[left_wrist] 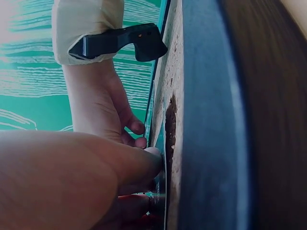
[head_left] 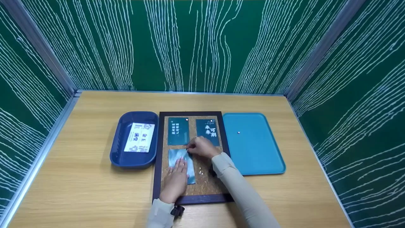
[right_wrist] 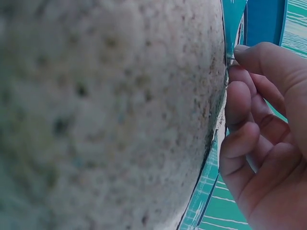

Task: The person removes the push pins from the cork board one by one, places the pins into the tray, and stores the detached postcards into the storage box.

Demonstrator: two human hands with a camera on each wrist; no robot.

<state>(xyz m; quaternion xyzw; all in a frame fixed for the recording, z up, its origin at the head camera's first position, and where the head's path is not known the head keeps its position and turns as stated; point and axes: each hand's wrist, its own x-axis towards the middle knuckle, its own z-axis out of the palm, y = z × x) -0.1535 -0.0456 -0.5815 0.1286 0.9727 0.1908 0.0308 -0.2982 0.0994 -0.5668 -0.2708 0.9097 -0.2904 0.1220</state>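
My left hand (head_left: 176, 181) lies with straight fingers on a shiny light-blue card (head_left: 191, 175), pressing it against the cork board (head_left: 205, 186). At that card's upper right corner, my right hand (head_left: 202, 147) pinches a push pin between thumb and forefinger. Its thin metal needle (right_wrist: 232, 59) shows in the right wrist view, point toward the card; the fingers hide its head. Above, a dark green card (head_left: 178, 131) with white writing is held by a pin (head_left: 187, 119) at its upper right corner. A second green card (head_left: 207, 128) beside it is partly covered by my right hand.
Several small clear pins (head_left: 201, 171) are on the cork, right of the light-blue card. On the left stands a dark blue basin (head_left: 117, 152) holding a white printed card (head_left: 139, 137). The teal tray (head_left: 256, 152) on the right has one small pin (head_left: 239, 132) on it.
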